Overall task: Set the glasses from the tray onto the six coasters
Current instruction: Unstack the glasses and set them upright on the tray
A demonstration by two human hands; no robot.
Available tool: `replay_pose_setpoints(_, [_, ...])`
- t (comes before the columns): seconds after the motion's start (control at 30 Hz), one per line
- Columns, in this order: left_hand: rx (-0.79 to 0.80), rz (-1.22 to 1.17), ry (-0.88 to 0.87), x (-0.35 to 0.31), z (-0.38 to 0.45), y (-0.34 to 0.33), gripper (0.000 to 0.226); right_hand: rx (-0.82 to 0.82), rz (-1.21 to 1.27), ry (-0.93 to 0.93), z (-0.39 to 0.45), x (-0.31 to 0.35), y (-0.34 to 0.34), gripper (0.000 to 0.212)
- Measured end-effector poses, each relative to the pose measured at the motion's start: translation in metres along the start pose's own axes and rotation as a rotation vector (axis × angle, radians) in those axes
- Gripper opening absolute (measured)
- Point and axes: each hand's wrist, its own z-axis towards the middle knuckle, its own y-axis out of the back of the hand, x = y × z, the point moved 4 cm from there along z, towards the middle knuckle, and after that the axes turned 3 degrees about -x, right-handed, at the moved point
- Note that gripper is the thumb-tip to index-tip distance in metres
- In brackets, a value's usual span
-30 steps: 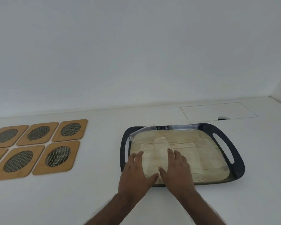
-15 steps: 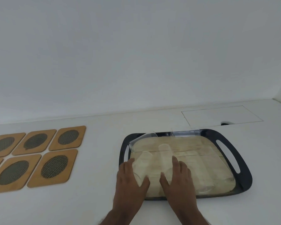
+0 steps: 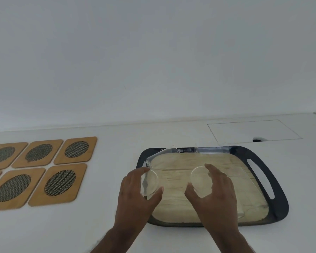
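A black tray (image 3: 274,172) with a wood-look floor sits at centre right. My left hand (image 3: 135,194) is shut on a clear glass (image 3: 150,181) over the tray's left side. My right hand (image 3: 215,194) is shut on a second clear glass (image 3: 199,179) over the tray's middle. Both glasses are tipped, their round ends facing me. More clear glasses lie on their sides in the tray: one (image 3: 161,155) at the back left corner, one (image 3: 212,149) along the back rim, one (image 3: 252,194) at the right. Several bamboo coasters (image 3: 57,185) with mesh ovals lie bare at the left.
The white counter (image 3: 106,216) meets a white wall behind. A rectangular outlined panel (image 3: 254,131) with a small dark notch lies behind the tray at the back right.
Both hands closed around one glass each and raised them off the tray floor, moving apart. The view shifted slightly.
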Motion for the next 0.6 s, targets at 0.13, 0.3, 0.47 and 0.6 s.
replay_pose_setpoints(0.13, [0.056,0.025,-0.058,-0.002,0.000,-0.001,0.056,0.052,-0.020,0.024,-0.004,0.003,0.002,0.064])
replay_pose_setpoints(0.3, [0.094,0.019,-0.062,0.003,0.000,-0.010,0.052,0.116,-0.026,0.030,-0.007,0.005,-0.001,0.066])
replay_pose_setpoints(0.47, [0.112,0.036,-0.058,0.009,0.003,-0.017,0.055,0.167,-0.032,0.029,-0.008,0.005,-0.007,0.066])
replay_pose_setpoints(0.6, [0.128,0.040,-0.049,0.012,0.005,-0.020,0.058,0.177,-0.034,0.029,-0.009,0.006,-0.011,0.065])
